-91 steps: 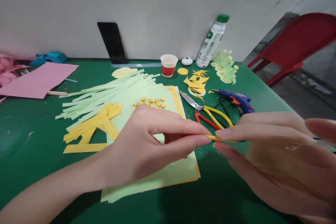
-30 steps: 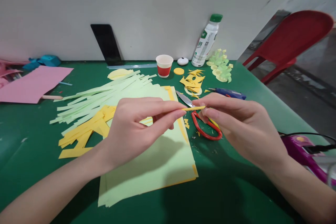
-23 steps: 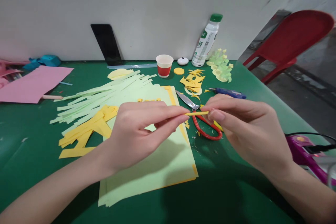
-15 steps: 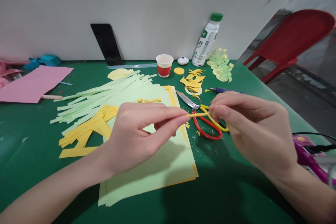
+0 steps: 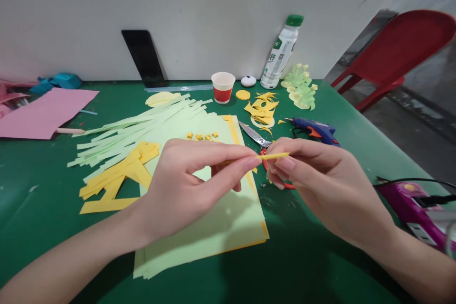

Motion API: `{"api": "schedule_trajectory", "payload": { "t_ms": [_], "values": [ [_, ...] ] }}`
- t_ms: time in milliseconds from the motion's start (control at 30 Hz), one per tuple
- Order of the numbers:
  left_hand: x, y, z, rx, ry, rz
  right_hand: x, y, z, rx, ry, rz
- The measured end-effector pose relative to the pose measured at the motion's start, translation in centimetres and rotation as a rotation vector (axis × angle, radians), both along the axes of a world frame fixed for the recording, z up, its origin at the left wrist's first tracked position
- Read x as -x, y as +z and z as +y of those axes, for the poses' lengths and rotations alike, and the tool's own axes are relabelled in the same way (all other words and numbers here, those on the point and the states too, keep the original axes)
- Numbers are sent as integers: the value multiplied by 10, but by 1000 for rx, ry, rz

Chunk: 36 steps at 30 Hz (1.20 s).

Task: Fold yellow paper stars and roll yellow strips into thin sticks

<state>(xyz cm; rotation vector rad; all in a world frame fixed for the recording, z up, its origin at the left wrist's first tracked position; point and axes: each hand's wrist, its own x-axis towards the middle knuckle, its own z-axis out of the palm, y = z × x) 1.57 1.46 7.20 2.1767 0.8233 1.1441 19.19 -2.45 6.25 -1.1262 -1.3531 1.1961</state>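
A narrow yellow paper strip (image 5: pixel 272 156) is held nearly level between my two hands above the green table. My left hand (image 5: pixel 199 180) pinches its left end between thumb and forefinger. The thumb and fingers of my right hand (image 5: pixel 327 185) close on the strip's other end, its tip showing above the thumb. Beneath the hands lies a stack of light green paper sheets (image 5: pixel 213 230) with yellow edges. Several tiny folded yellow paper stars (image 5: pixel 199 137) rest on it. Partly hidden behind my right hand are the scissors (image 5: pixel 254 134).
Light green strips (image 5: pixel 142 130) and yellow strips (image 5: pixel 114 175) lie left. Behind stand a paper cup (image 5: pixel 223 89), a bottle (image 5: pixel 280 57) and a leaning phone (image 5: pixel 144 59). A glue gun (image 5: pixel 317 129) and purple power strip (image 5: pixel 409 204) are right; yellow scraps (image 5: pixel 263 109) lie near the cup.
My right hand has moved left, closer to my left hand, onto the strip. It now covers more of the scissors and has uncovered the glue gun. My left hand has barely moved.
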Motion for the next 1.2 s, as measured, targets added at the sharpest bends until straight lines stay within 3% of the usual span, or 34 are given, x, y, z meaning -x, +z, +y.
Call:
{"api": "schedule_trajectory", "payload": {
  "t_ms": [567, 867, 1067, 1200],
  "values": [
    [-1, 0, 0, -34, -23, 4, 0, 2, 1, -14, -24, 37],
    [0, 0, 0, -68, 0, -15, -5, 3, 3, 77, -77, 57],
    [1, 0, 2, 21, 23, -48, -11, -1, 20, 113, -143, 123],
    [-1, 0, 6, 116, 37, -66, -13, -3, 22, 171, -111, 166]
  ]
}}
